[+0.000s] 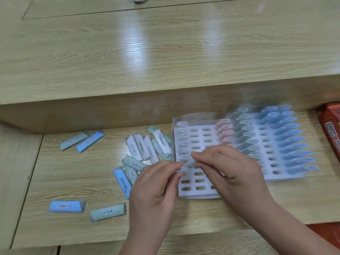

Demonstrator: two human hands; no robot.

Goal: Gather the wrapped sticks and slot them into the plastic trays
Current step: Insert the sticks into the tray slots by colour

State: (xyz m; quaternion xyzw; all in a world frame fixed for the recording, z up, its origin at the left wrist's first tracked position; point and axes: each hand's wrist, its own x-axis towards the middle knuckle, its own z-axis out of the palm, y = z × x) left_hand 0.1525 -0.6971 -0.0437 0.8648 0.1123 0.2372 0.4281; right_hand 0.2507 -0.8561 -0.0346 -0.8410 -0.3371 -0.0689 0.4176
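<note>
Stick: I'm watching one pale green stick [189, 163] hanging just right of centre, over the left column of the near tray [192, 193].
Grip: both hands are pinching it, the left hand [154, 186] at its lower end and the right hand [230, 168] from the upper side. Blur is hiding the exact finger placement.
Handling: I'm judging it light, thin and fairly stiff under a slick film wrapper. I'm favouring a hold on the long sides near one end, leaving the other end free for the slot.
Trays: the near tray is showing many open slots, with pale sticks along its left column and pink ones [224, 129] at its upper right. The far tray [267, 142], touching its right side, is standing mostly full of green and blue.
Loose sticks: more [139, 163] are lying flat at centre left and lower left.
In the way: standing neighbours are crowding the target slot, and my right hand is covering the tray's middle. A red box [330, 126] is sitting at the right edge, well apart.
</note>
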